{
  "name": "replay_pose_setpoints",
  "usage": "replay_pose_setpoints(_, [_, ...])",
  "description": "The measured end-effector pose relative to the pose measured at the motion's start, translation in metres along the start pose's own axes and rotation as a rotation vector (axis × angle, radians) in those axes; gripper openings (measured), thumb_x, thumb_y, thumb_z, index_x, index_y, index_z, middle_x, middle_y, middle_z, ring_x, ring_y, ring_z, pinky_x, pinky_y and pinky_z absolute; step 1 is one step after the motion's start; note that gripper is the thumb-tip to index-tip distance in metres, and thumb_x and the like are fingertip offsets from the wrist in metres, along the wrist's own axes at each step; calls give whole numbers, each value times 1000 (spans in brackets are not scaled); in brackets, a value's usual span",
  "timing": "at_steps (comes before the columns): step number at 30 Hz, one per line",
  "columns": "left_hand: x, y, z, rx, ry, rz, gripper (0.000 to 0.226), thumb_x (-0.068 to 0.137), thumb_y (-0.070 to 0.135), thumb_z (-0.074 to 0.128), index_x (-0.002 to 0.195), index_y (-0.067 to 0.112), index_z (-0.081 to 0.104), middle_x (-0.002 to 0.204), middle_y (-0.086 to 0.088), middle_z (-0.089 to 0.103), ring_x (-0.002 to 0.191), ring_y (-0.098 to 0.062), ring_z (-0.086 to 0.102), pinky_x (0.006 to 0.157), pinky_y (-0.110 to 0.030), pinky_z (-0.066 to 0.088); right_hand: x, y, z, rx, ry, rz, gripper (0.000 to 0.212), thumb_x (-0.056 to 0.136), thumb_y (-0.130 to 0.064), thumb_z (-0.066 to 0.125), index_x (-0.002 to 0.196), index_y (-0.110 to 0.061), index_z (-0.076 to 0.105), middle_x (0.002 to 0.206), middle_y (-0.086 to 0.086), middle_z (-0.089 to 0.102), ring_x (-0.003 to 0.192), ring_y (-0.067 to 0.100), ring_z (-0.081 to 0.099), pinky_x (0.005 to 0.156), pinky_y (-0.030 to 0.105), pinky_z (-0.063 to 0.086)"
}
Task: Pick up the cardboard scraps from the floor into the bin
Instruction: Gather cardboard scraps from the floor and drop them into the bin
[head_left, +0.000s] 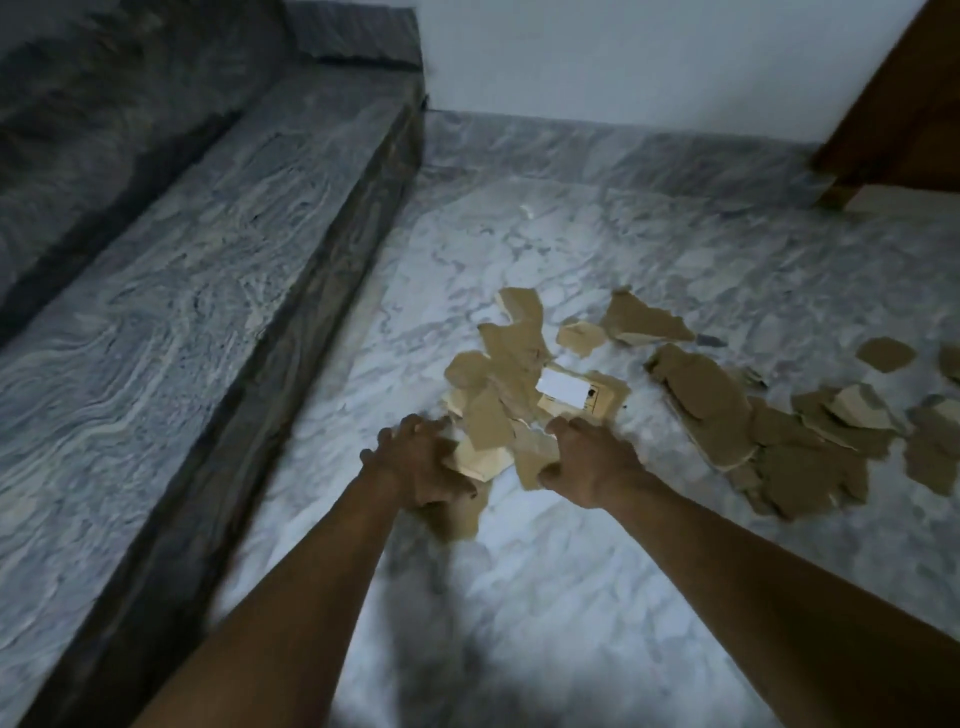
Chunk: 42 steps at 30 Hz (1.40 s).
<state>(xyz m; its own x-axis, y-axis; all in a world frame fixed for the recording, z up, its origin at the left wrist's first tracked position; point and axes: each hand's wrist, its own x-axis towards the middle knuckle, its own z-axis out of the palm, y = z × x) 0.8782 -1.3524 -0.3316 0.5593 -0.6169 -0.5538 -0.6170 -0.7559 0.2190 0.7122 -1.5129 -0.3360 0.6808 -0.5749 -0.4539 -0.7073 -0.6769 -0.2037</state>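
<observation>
both hands clutch one bundle of cardboard scraps

left hand (421, 460) and right hand (589, 462) curl round the bundle (498, 400) over the marble floor (519, 597); more scraps (769, 431) lie just right.

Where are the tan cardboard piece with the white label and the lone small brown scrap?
Tan cardboard piece with white label (563, 387): head view, on its label.
Lone small brown scrap (884, 353): head view, its middle.
</observation>
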Motion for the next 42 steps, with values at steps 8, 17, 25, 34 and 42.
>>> replay_pose_setpoints(8, [9,-8,44,8,137,-115,111,46,75,74,137,24,34,133,-5,40,121,-34,41,94,-48,44,21,8,44,10,107,23,85,77,-55,76,139,-12,37,138,14,45,131,35,41,101,47,41])
replay_pose_setpoints(17, [-18,-25,-8,175,-101,-157,77,67,55,75,133,25,53,135,1,52,118,-24,55,90,-30,48,18,22,-3,-11,-300,-29,64,86,-35,65,139,-9,41,126,11,60,112,29,60,83,34,52])
replay_pose_setpoints(25, [-33,-33,-45,-192,10,-288,67,48,32,64,111,11,72,113,-10,70,103,-27,65,88,-37,55,13,26,-36,58,-309,-191,78,70,-39,75,141,-26,44,125,1,60,111,21,59,91,32,54])
replay_pose_setpoints(34, [-48,-62,-36,-869,208,-299,12,72,22,66,71,13,58,84,-8,58,79,-20,54,74,-30,46,27,-53,-14,-538,-188,-527,57,86,-49,60,136,-23,49,149,3,26,138,34,22,110,48,27])
replay_pose_setpoints(42, [-51,-62,-10,-992,378,-187,19,71,13,81,83,6,68,78,-7,61,64,-5,56,65,-19,46,33,-72,20,-686,-33,-655,69,75,-39,80,131,-22,43,137,3,48,130,31,43,112,68,8])
